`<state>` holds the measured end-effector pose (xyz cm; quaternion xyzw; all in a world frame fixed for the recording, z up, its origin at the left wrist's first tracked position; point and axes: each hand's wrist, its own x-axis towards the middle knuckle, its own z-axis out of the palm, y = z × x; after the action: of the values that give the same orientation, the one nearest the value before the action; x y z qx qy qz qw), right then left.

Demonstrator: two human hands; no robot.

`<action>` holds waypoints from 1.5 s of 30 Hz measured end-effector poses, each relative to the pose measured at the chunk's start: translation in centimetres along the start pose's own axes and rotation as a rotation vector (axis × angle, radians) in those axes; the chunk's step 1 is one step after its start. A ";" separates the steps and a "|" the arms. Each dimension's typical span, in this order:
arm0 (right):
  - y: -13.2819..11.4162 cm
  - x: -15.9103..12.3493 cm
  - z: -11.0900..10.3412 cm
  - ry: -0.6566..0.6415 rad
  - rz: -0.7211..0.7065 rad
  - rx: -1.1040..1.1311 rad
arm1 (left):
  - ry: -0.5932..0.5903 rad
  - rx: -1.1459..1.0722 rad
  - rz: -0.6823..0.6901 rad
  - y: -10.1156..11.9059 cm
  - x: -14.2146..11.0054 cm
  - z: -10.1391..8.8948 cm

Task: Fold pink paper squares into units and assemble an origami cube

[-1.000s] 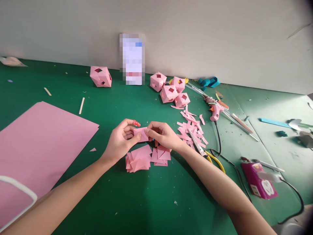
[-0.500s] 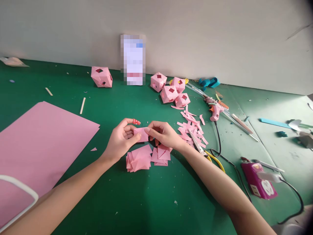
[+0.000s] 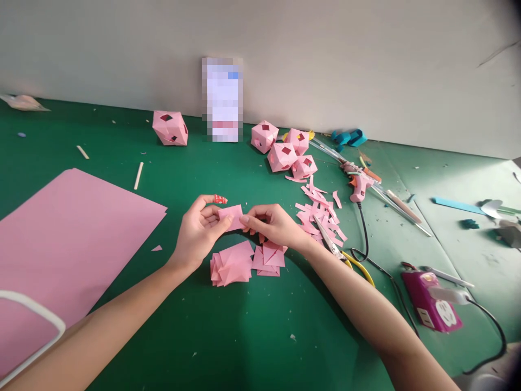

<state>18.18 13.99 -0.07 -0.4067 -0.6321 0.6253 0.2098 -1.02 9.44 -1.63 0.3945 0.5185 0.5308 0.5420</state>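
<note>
Between my two hands is a small pink paper piece point(image 3: 233, 217), held just above the green table. My left hand point(image 3: 198, 231) pinches its left end with the thumb on top; a red wrap covers the tip of the raised index finger. At the right end, my right hand point(image 3: 273, 224) grips the paper between thumb and fingers, some of which are hidden. Right below lies a loose stack of pink paper pieces point(image 3: 233, 264). Beside it sits a second, smaller pile of folded pink squares point(image 3: 269, 262), partly under my right hand.
Pink paper shapes with cut-out openings point(image 3: 281, 157) stand at the back. Paper strips point(image 3: 315, 203), yellow-handled scissors point(image 3: 336, 250), a pink glue gun point(image 3: 360, 185) and a magenta power strip point(image 3: 432, 301) lie to the right. Large pink sheets point(image 3: 73, 239) cover the left. A blurred screen point(image 3: 222, 100) leans on the wall.
The pink paper piece has tilted and shifted slightly left, and my left hand has moved a little left and up with it. My right hand has barely moved.
</note>
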 end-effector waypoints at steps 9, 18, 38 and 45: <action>0.0 0.0 -0.1 0.001 -0.038 -0.063 | 0.010 0.007 -0.004 0.2 -0.1 0.1; 0.3 0.0 0.2 0.057 -0.093 -0.136 | 0.060 -0.003 -0.014 0.5 -0.1 0.5; 0.3 0.0 0.2 0.033 -0.078 -0.051 | 0.076 -0.040 -0.009 0.5 0.0 0.5; 0.2 0.0 0.2 0.036 -0.068 -0.061 | 0.072 -0.043 0.001 0.5 0.1 0.5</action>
<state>18.09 13.79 -0.33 -0.4026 -0.6605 0.5907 0.2297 -0.65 9.67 -1.13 0.3636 0.5263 0.5558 0.5310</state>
